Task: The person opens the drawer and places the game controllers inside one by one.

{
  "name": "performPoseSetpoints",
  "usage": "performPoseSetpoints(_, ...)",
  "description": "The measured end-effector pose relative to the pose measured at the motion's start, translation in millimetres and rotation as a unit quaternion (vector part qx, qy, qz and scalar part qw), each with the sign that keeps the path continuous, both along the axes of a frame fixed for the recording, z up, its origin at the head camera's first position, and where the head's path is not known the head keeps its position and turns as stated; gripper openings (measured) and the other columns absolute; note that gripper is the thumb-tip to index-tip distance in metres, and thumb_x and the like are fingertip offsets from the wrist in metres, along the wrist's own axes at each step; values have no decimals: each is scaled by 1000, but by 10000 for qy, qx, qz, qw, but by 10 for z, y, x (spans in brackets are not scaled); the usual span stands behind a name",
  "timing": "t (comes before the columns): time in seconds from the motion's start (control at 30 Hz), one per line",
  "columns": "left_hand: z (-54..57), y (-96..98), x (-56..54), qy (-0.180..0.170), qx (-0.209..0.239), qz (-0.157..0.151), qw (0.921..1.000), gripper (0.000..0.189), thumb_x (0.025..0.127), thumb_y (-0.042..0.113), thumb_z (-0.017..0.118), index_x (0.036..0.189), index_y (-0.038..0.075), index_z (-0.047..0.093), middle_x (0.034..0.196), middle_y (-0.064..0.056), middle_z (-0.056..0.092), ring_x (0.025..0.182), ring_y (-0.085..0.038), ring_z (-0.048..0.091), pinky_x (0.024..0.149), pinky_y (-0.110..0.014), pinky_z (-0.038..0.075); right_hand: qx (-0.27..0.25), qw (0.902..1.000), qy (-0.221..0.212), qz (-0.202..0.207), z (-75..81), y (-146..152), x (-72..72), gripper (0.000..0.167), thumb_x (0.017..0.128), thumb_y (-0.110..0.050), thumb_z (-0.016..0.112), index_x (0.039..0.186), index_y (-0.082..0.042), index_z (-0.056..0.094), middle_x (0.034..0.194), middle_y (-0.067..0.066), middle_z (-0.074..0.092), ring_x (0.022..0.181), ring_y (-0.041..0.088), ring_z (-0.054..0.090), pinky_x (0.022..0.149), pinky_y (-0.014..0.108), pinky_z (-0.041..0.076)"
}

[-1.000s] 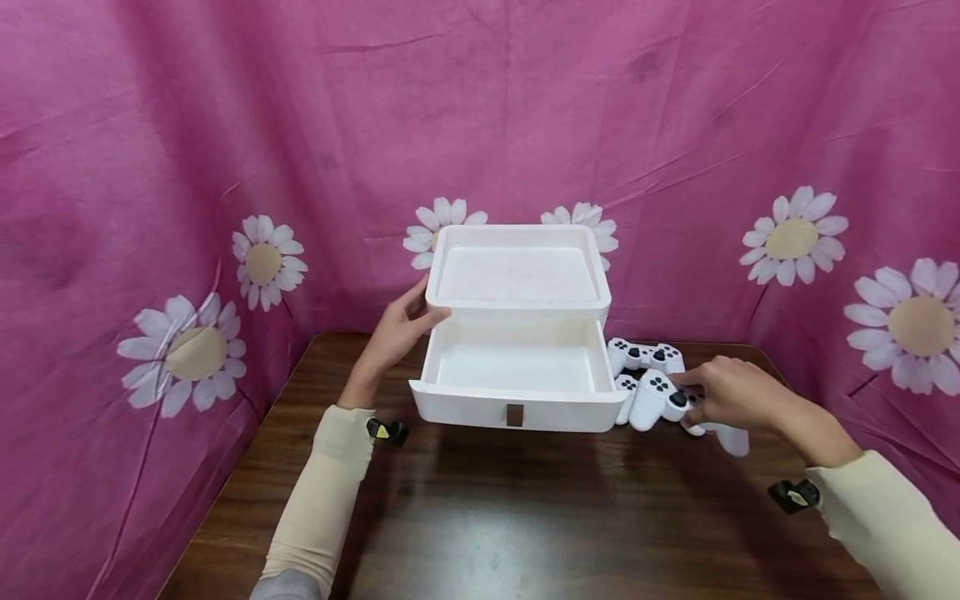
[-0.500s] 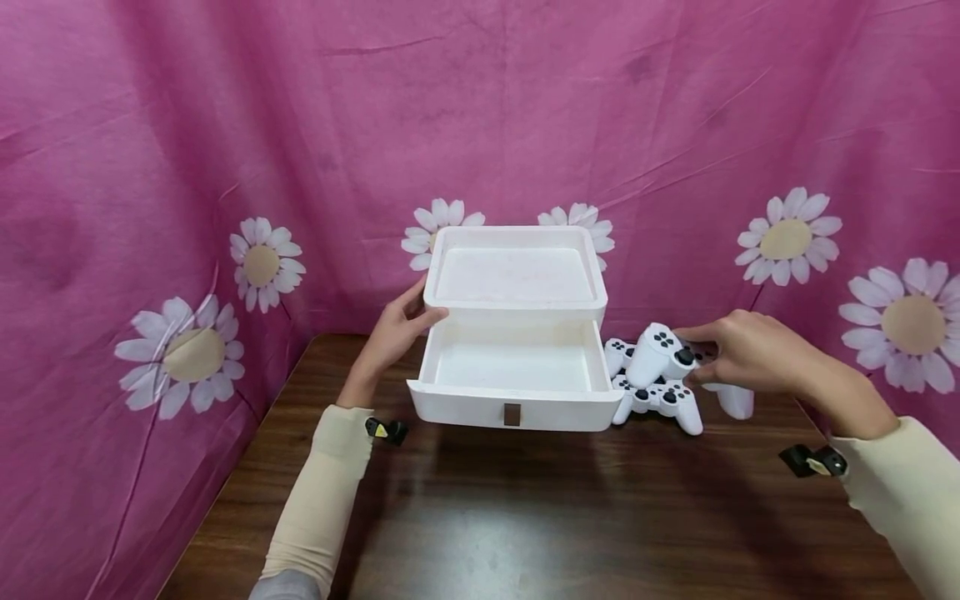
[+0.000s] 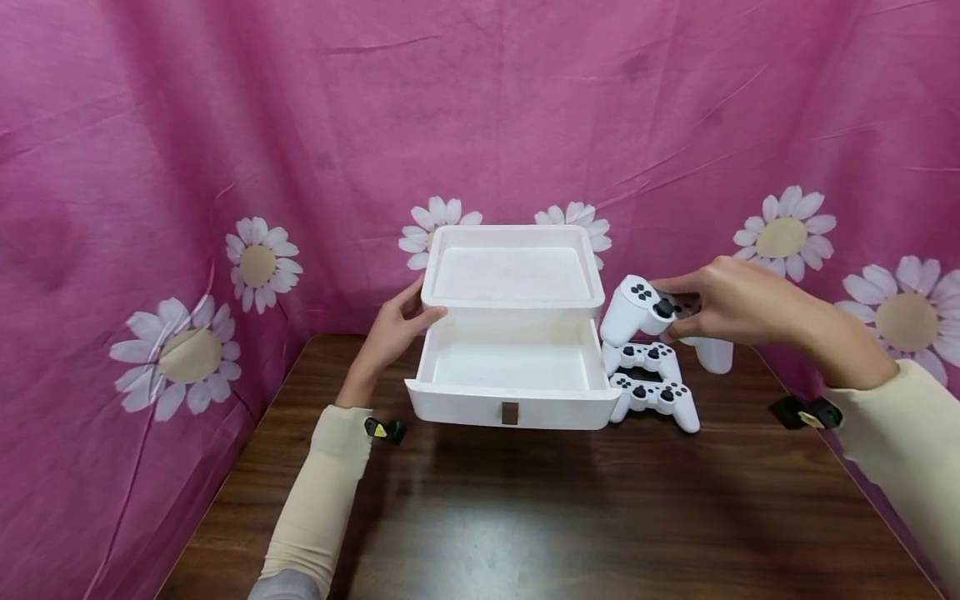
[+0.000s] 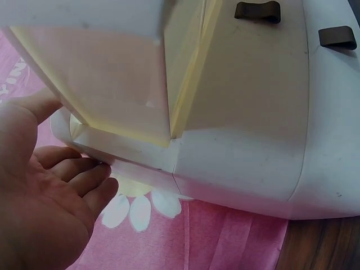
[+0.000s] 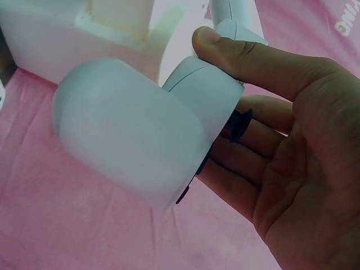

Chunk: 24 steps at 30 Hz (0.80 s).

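Note:
My right hand [image 3: 738,304] pinches a white game controller [image 3: 628,312] between thumb and fingers, raised in the air right of the white drawer unit [image 3: 517,307]. One grip of this controller [image 5: 129,132] fills the middle of the right wrist view, with a black thumbstick facing the fingers. Two more white game controllers sit below it, a rear controller [image 3: 662,357] and a front controller [image 3: 678,402]. My left hand [image 3: 392,335] grips the unit's left side, thumb at the front edge. The unit's top drawer [image 3: 510,408] is pulled out, with nothing inside.
Beneath the pulled-out drawer, the left wrist view shows closed drawer fronts with a brown tab [image 4: 257,12] and another brown tab [image 4: 337,37]. The unit stands on a dark wooden table [image 3: 480,508]. A pink flowered curtain [image 3: 337,150] surrounds the back and sides.
My right hand has lifted the controller from among the others, up and slightly left, uncovering the two below. My left hand stays on the unit.

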<state>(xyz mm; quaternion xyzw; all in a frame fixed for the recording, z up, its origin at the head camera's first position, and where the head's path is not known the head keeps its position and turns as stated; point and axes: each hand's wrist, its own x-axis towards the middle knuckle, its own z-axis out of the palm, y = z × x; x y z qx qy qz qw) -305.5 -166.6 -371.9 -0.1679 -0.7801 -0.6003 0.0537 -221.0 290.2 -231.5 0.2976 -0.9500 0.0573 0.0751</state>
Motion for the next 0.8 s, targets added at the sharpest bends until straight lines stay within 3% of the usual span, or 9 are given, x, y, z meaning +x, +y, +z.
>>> performPoseSetpoints(0.27, -16, -4, -21, -65, -21, 21, 10000, 77, 99, 33, 79, 166, 27, 40, 164, -11, 50, 141, -28, 57, 104, -49, 58, 96, 9999, -90, 86, 187, -253, -75, 60, 78, -28, 96, 134, -22, 77, 64, -13, 55, 59, 4, 44, 57, 26, 40)
performPoseSetpoints(0.67, -8, -1, -13, -50, -14, 32, 10000, 77, 99, 32, 79, 166, 26, 40, 164, -12, 50, 142, -30, 56, 105, -50, 57, 325, 9988, -239, 261, 364, -521, -147, 60, 78, -28, 94, 134, -18, 77, 67, -11, 63, 61, 7, 51, 60, 30, 44)
performPoseSetpoints(0.8, -17, 0, -9, -35, 1, 34, 10000, 77, 99, 32, 79, 165, 26, 40, 165, -11, 49, 144, -29, 55, 107, -51, 56, 427, 9981, -207, 396, 398, -615, -160, 54, 77, -24, 92, 130, -21, 79, 64, -10, 59, 59, 7, 48, 57, 29, 40)
